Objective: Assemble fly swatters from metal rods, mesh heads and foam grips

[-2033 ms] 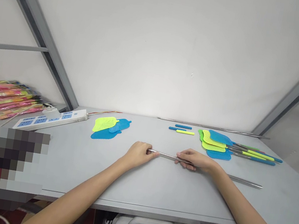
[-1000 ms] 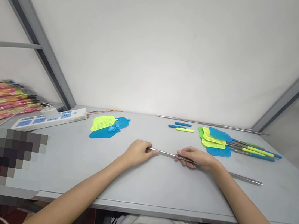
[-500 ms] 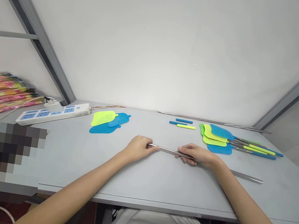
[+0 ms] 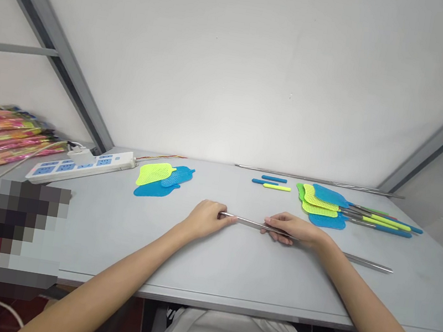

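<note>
Where the metal rod (image 4: 250, 223) ends, the left grip (image 4: 207, 217) pinches it; the right grip (image 4: 293, 226), further along.

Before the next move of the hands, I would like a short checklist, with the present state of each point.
1. Left hand holds the metal rod: ok.
2. Right hand also holds it: ok.
3. Metal rod continuous with the metal length beyond the right forearm: cannot tell, the view between them is blocked.
4. Loose swatter heads apart from both hands: ok.
5. Loose yellow grip apart from both hands: ok.
6. Power strip apart from the metal rod: ok.
</note>
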{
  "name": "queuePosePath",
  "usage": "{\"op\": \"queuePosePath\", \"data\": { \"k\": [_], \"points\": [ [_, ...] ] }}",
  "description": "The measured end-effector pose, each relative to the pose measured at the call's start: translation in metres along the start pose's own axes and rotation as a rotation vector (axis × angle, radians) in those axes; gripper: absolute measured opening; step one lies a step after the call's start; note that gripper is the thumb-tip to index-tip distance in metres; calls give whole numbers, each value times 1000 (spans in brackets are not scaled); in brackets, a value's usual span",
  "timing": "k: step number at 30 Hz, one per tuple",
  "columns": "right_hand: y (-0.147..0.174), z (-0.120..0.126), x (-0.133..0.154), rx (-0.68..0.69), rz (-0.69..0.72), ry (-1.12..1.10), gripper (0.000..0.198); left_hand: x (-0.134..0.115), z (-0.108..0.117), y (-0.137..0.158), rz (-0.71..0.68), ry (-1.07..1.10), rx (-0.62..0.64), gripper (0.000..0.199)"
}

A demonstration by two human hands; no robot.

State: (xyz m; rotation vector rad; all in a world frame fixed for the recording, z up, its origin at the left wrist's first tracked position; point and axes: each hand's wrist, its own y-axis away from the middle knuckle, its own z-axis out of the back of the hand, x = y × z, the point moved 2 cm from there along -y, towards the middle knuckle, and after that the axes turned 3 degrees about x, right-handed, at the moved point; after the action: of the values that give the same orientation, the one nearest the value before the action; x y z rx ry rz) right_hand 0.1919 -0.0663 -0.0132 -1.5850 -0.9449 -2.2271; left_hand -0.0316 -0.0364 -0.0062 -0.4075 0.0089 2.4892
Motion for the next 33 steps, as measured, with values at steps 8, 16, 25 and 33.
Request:
{"op": "queuePosePath", "data": {
  "k": [8, 16, 25, 33],
  "points": [
    [0, 1, -1, 8, 12, 2, 43, -1, 2, -1, 4, 0, 10, 51],
    [0, 1, -1, 7, 7, 6, 43, 0, 0, 0, -20, -10, -5, 50],
    [-1, 0, -2, 26, 16, 14, 37, -2, 1, 1, 18, -26, 19, 53],
    [-1, -1, -1, 25, 13, 22, 35, 2, -1, -1, -13, -31, 9, 51]
  ]
}}
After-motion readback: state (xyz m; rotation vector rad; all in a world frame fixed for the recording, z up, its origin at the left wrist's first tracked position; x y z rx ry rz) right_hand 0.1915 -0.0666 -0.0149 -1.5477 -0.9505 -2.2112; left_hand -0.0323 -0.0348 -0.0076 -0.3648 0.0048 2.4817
